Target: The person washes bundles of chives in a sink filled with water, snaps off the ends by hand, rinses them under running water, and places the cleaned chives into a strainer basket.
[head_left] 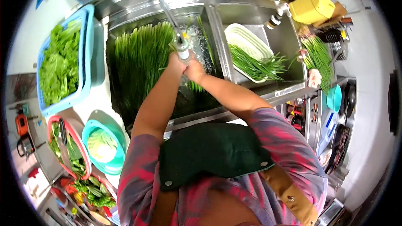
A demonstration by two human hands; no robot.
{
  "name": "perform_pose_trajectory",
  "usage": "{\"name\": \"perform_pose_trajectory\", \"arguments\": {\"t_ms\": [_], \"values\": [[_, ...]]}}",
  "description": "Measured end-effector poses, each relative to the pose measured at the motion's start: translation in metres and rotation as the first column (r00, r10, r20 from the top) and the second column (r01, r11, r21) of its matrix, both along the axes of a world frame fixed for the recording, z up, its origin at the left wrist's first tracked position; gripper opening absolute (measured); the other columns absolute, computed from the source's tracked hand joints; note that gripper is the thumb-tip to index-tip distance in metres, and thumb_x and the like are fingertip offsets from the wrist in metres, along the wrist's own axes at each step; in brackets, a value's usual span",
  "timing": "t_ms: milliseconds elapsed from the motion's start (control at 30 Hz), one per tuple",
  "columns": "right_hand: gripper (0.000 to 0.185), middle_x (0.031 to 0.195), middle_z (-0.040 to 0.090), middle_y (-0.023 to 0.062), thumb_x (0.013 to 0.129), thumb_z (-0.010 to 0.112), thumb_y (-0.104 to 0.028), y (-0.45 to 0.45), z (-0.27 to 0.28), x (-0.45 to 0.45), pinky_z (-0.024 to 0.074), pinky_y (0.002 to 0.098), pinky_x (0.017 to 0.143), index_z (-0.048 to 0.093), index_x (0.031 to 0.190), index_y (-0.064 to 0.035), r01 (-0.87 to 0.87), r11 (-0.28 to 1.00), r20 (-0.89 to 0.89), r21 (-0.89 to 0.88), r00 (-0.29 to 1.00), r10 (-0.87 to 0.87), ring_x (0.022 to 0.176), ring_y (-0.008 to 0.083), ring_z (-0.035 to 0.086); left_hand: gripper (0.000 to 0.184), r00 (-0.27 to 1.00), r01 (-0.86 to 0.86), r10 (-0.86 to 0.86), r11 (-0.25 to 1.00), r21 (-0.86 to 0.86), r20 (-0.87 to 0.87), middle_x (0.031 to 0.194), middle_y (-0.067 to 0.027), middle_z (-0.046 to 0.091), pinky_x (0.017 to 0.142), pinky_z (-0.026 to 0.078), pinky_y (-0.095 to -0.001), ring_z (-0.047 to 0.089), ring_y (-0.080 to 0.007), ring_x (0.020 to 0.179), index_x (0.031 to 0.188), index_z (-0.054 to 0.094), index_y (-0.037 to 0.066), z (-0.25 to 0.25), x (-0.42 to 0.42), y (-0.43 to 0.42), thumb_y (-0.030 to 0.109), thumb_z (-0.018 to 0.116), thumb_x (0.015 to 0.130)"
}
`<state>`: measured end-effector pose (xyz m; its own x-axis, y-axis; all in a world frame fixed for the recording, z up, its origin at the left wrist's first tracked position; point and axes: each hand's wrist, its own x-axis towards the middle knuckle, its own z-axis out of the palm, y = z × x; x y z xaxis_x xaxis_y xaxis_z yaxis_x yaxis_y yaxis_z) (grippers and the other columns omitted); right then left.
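Observation:
In the left sink basin (167, 115), long green chives (142, 48) lie massed in water. My left hand (176, 61) and my right hand (194, 68) meet under the faucet nozzle (183, 50), where water runs and splashes. Both hands look closed around a bunch of chives; green shows just past my left fingers and below my right wrist. The nozzle hides part of the fingers. To the right of my hands, a few loose stalks (205, 37) lie along the basin wall.
A pale green basket (247, 35) with chives sits in the right basin. Leafy lettuce fills a blue basket (86, 79) at left, near a teal bowl (119, 155) of cabbage and a red-rimmed basket (86, 155). More green stalks (318, 56) and a yellow jug (312, 8) are at right.

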<state>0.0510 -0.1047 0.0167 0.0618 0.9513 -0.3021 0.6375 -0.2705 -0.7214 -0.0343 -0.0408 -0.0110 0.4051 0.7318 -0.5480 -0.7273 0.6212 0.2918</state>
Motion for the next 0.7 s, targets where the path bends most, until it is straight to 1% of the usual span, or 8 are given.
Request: {"name": "perform_pose_trajectory", "arguments": {"t_ms": [33, 300, 467, 533, 567, 600, 667, 700], "values": [[0.072, 0.099, 0.056, 0.0202, 0.066, 0.064, -0.019, -0.001, 0.006, -0.002, 0.0434, 0.0348, 0.081, 0.027, 0.127, -0.0054, 0.019, 0.996, 0.03, -0.088, 0.999, -0.016, 0.092, 0.0313, 0.056, 0.025, 0.968, -0.017, 0.039, 0.996, 0.091, -0.249, 0.073, -0.0117, 0.055, 0.049, 0.046, -0.0399, 0.055, -0.0241, 0.058, 0.087, 0.052, 0.002, -0.01, 0.007, 0.002, 0.023, 0.038, 0.084], [0.044, 0.084, 0.06, 0.0191, 0.063, 0.061, -0.011, -0.006, 0.063, 0.028, 0.0466, 0.0344, 0.071, 0.049, 0.103, 0.0028, -0.101, 0.964, -0.175, -0.247, 0.983, 0.058, 0.076, 0.0314, 0.059, 0.039, 0.992, 0.129, -0.127, 0.98, 0.153, -0.023, 0.084, -0.0155, 0.057, 0.069, 0.047, -0.0388, 0.058, -0.0273, 0.075, 0.09, 0.05, -0.002, -0.012, -0.019, 0.022, 0.037, 0.045, 0.083], [0.031, 0.067, 0.052, 0.0057, 0.068, 0.056, -0.009, -0.012, 0.024, 0.067, 0.0436, 0.0291, 0.059, 0.05, 0.098, -0.0015, -0.346, 0.749, -0.788, -0.566, 0.493, -0.369, 0.059, 0.0166, 0.052, 0.033, 0.964, 0.085, -0.133, 0.974, 0.209, 0.23, 0.095, -0.0099, 0.058, 0.071, 0.047, -0.0326, 0.057, -0.0226, 0.083, 0.105, 0.05, 0.003, 0.049, -0.002, -0.022, 0.02, 0.058, 0.079], [0.029, 0.067, 0.052, 0.0051, 0.069, 0.056, -0.009, -0.019, 0.034, 0.069, 0.0437, 0.0284, 0.059, 0.051, 0.097, -0.0022, -0.456, 0.693, -0.824, -0.558, 0.403, -0.398, 0.058, 0.0168, 0.052, 0.033, 0.938, 0.226, -0.317, 0.867, 0.445, 0.141, 0.094, -0.0079, 0.058, 0.066, 0.048, -0.0304, 0.057, -0.0195, 0.081, 0.106, 0.05, 0.003, 0.02, -0.006, -0.026, 0.018, 0.06, 0.078], [0.028, 0.068, 0.053, 0.0047, 0.069, 0.056, -0.01, -0.022, 0.025, 0.066, 0.0434, 0.0278, 0.059, 0.052, 0.096, -0.0022, -0.457, 0.677, -0.808, -0.577, 0.444, -0.388, 0.057, 0.0159, 0.051, 0.027, 0.943, 0.223, -0.154, 0.951, 0.216, -0.295, 0.088, -0.0056, 0.059, 0.061, 0.047, -0.0303, 0.057, -0.0172, 0.074, 0.099, 0.054, 0.004, 0.012, 0.002, -0.023, 0.018, 0.061, 0.077], [0.029, 0.067, 0.053, 0.0048, 0.069, 0.056, -0.009, -0.025, 0.033, 0.061, 0.0434, 0.0275, 0.059, 0.052, 0.096, -0.0017, -0.411, 0.684, -0.755, -0.603, 0.572, -0.321, 0.058, 0.0152, 0.051, 0.033, 0.675, 0.4, -0.073, 0.872, 0.281, -0.734, 0.085, -0.0068, 0.06, 0.058, 0.044, -0.0324, 0.055, -0.017, 0.067, 0.094, 0.058, 0.002, -0.006, 0.001, -0.018, 0.033, 0.053, 0.081], [0.029, 0.066, 0.053, 0.0052, 0.068, 0.055, -0.007, -0.023, 0.033, 0.049, 0.0435, 0.0274, 0.057, 0.053, 0.096, -0.0013, -0.393, 0.778, -0.69, -0.49, 0.72, -0.071, 0.059, 0.015, 0.052, 0.035, 0.516, 0.465, 0.028, 0.83, 0.308, -0.856, 0.082, -0.0085, 0.06, 0.058, 0.042, -0.0316, 0.054, -0.0184, 0.068, 0.088, 0.06, 0.0, -0.052, -0.014, 0.008, 0.034, 0.052, 0.082], [0.029, 0.065, 0.053, 0.0053, 0.067, 0.055, -0.006, -0.019, 0.038, 0.044, 0.0438, 0.0275, 0.057, 0.053, 0.095, -0.0012, -0.385, 0.772, -0.69, -0.505, 0.717, -0.094, 0.059, 0.015, 0.052, 0.038, 0.679, 0.327, -0.071, 0.92, 0.215, -0.731, 0.087, -0.0105, 0.059, 0.061, 0.042, -0.0331, 0.054, -0.021, 0.072, 0.094, 0.057, -0.001, -0.066, -0.016, 0.018, 0.035, 0.049, 0.083]]}}
